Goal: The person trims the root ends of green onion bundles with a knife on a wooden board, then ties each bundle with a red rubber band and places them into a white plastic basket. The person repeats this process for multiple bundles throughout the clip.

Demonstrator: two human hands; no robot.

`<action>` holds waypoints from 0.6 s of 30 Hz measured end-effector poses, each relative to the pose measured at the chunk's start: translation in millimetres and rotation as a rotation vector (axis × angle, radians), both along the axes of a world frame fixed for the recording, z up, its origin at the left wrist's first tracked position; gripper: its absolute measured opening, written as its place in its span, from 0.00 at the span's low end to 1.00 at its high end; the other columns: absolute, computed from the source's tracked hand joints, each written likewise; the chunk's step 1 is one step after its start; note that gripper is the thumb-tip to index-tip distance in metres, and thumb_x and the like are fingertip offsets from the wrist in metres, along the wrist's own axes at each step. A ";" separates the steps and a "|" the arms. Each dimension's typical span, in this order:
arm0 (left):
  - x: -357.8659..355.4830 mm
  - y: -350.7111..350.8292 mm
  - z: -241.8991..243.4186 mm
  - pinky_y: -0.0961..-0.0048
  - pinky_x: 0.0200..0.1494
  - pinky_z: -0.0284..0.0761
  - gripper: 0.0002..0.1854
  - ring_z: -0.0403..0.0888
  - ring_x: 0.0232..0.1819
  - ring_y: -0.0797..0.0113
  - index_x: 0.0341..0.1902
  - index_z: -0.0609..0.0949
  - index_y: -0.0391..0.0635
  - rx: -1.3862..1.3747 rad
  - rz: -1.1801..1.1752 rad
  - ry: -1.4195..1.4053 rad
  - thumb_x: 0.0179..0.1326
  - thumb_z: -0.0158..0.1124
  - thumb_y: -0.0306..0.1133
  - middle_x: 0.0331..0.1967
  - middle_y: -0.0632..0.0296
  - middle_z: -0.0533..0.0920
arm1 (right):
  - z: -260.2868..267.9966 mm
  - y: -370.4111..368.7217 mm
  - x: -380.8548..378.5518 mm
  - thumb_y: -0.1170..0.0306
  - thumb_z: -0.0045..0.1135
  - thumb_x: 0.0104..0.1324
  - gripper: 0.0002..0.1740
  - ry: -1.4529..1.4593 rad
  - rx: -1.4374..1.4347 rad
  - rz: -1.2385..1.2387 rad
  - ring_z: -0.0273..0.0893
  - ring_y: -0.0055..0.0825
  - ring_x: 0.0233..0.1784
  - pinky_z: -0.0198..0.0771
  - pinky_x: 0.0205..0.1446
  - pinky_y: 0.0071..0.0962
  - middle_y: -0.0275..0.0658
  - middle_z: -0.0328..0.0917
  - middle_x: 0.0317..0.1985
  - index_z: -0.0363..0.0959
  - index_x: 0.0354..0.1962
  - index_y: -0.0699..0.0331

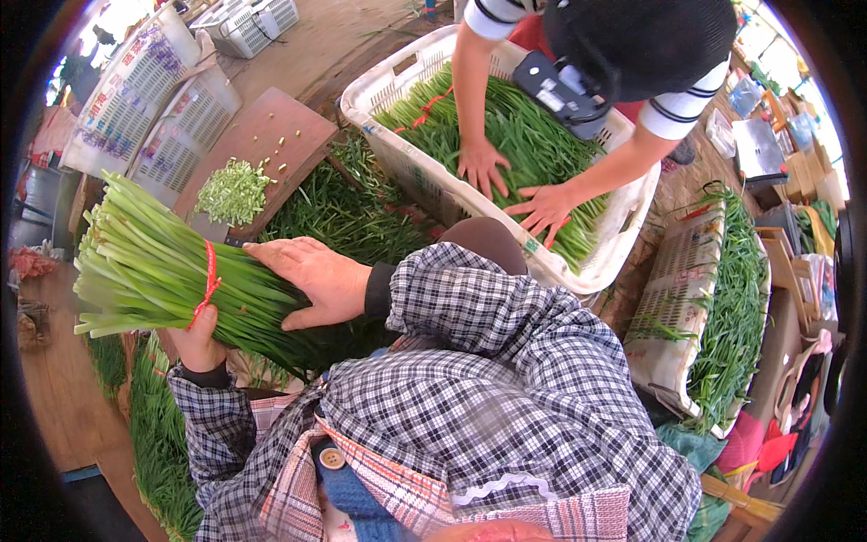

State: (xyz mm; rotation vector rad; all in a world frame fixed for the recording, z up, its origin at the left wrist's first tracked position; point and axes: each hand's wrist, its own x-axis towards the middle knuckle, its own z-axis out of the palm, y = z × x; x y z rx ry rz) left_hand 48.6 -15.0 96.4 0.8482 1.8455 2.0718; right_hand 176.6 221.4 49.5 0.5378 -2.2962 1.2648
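Observation:
A thick bundle of garlic chives (145, 257), pale cut stems to the left and dark leaves to the right, is tied with a red band (211, 274). My left hand (200, 345) holds it from below, thumb against the band. Over the leafy side lies my right hand (318, 278), fingers and thumb spread around the leaves. Behind the bundle, a brown wooden board (284, 129) carries a heap of chopped stem ends (234, 192). What looks like a knife (234, 240) lies at the board's near edge, partly hidden by the bundle.
Across from me, a person presses both hands (515, 183) onto chives in a white plastic crate (440, 183). Loose leaves (332, 210) lie below the board. Another crate (677, 298) of greens stands right; more bundles (159, 433) lie at left. Crates (135, 88) stand at upper left.

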 end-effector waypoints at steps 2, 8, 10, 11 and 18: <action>-5.6 -5.3 2.9 0.58 0.67 0.70 0.39 0.77 0.61 0.58 0.69 0.68 0.37 -0.009 0.030 -0.007 0.53 0.74 0.31 0.61 0.54 0.77 | -0.2 -0.2 -1.4 0.56 0.73 0.53 0.61 0.001 0.006 0.002 0.59 0.51 0.74 0.52 0.76 0.48 0.56 0.60 0.70 0.43 0.75 0.69; -15.4 -13.6 1.7 0.54 0.65 0.74 0.38 0.78 0.62 0.54 0.71 0.66 0.40 -0.016 0.037 0.041 0.58 0.70 0.31 0.63 0.51 0.77 | -2.3 -0.2 -5.2 0.56 0.72 0.54 0.61 -0.023 0.006 0.017 0.59 0.52 0.74 0.52 0.76 0.48 0.56 0.60 0.70 0.44 0.75 0.68; -15.1 -14.9 -2.5 0.54 0.64 0.74 0.38 0.78 0.61 0.54 0.70 0.66 0.39 -0.007 0.038 0.055 0.58 0.70 0.32 0.63 0.51 0.77 | -4.6 -1.3 -5.7 0.57 0.72 0.54 0.60 -0.016 0.007 0.017 0.59 0.52 0.74 0.52 0.76 0.48 0.56 0.60 0.70 0.44 0.75 0.68; -14.9 -14.9 -3.9 0.54 0.64 0.75 0.38 0.78 0.61 0.54 0.70 0.66 0.39 -0.001 0.043 0.058 0.58 0.70 0.32 0.63 0.51 0.77 | -5.8 -1.6 -5.8 0.56 0.73 0.53 0.61 -0.013 0.006 0.016 0.60 0.52 0.73 0.52 0.76 0.48 0.56 0.61 0.69 0.44 0.75 0.67; -22.2 -20.3 5.2 0.57 0.64 0.73 0.37 0.77 0.60 0.57 0.69 0.67 0.37 -0.020 0.097 0.026 0.55 0.68 0.30 0.62 0.52 0.77 | -9.2 -1.3 -7.5 0.56 0.72 0.53 0.62 -0.015 0.009 0.010 0.60 0.53 0.72 0.52 0.76 0.49 0.55 0.61 0.69 0.43 0.76 0.66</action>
